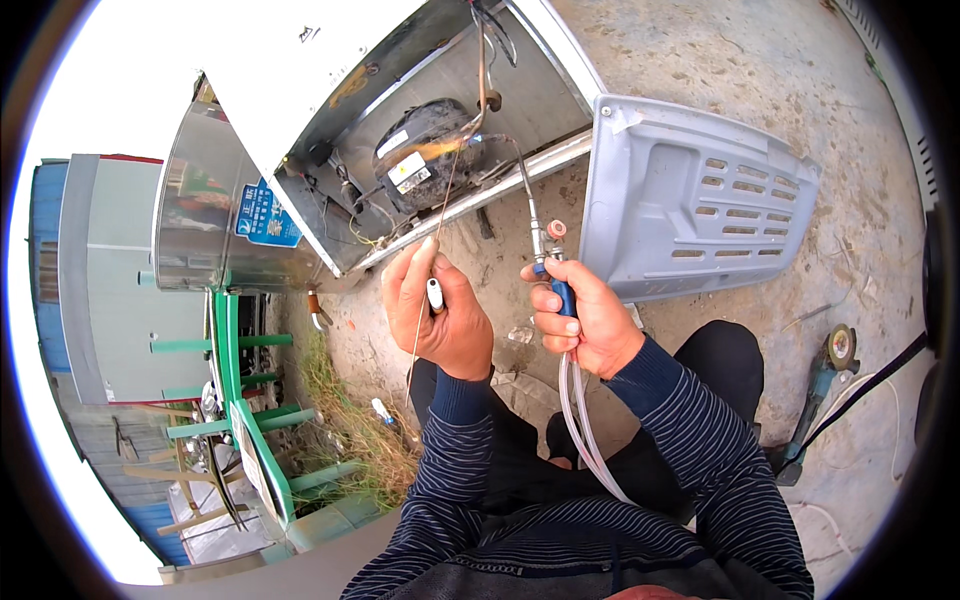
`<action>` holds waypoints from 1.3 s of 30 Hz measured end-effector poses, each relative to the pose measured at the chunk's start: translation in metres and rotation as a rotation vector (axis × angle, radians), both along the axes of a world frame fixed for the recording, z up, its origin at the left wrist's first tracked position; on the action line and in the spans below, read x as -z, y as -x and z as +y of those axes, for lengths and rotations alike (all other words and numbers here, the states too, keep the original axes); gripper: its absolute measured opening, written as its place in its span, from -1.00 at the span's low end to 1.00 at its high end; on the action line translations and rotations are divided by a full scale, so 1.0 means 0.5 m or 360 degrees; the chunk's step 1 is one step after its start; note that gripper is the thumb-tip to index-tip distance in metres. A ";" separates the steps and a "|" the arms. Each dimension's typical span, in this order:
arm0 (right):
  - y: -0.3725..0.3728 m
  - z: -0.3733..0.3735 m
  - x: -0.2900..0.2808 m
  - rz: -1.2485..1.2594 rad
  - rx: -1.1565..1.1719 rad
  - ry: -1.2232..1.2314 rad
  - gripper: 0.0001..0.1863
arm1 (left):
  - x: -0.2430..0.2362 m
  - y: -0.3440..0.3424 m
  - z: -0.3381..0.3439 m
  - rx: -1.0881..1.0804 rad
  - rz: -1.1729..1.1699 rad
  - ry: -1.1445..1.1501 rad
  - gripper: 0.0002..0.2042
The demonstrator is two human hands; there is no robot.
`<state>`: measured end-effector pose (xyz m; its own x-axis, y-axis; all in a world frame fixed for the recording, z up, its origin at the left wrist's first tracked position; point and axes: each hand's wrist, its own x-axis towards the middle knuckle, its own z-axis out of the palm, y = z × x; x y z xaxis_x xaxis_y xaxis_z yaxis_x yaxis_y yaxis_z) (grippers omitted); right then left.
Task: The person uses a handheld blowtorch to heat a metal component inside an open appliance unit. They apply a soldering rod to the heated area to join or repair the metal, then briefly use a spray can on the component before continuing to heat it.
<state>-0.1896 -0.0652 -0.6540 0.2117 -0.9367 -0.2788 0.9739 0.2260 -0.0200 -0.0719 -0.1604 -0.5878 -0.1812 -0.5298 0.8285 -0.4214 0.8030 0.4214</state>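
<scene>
My right hand (590, 318) is closed round the blue handle of a gas torch (563, 296). Its metal neck reaches toward the compressor, and an orange flame (435, 150) streams left from its tip, across the pipework. Two clear hoses (580, 420) run down from the handle toward my lap. In my left hand (440, 318), a thin copper-coloured brazing rod (446, 200) is pinched, its far end at the flame. A small white object (435, 295), perhaps a lighter, shows between the same fingers. The black compressor (425, 150) sits inside the white appliance's open compartment.
A grey slotted plastic cover (700, 200) leans beside the white appliance (300, 70). An angle grinder (825, 380) lies on the concrete at the right. Green metal frames (225, 350) and dry grass (355, 430) are at the left. A white-and-blue item (383, 411) lies by the grass.
</scene>
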 end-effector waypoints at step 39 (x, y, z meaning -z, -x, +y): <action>-0.002 -0.006 0.009 -0.0046 -0.0003 0.0009 -0.71 | -0.001 0.006 -0.002 -0.0061 -0.0047 0.0016 -0.80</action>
<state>-0.1886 -0.0680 -0.6587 0.2213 -0.9379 -0.2672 0.9737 0.2278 0.0066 -0.0751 -0.1613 -0.5874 -0.1853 -0.5284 0.8285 -0.4640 0.7903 0.4003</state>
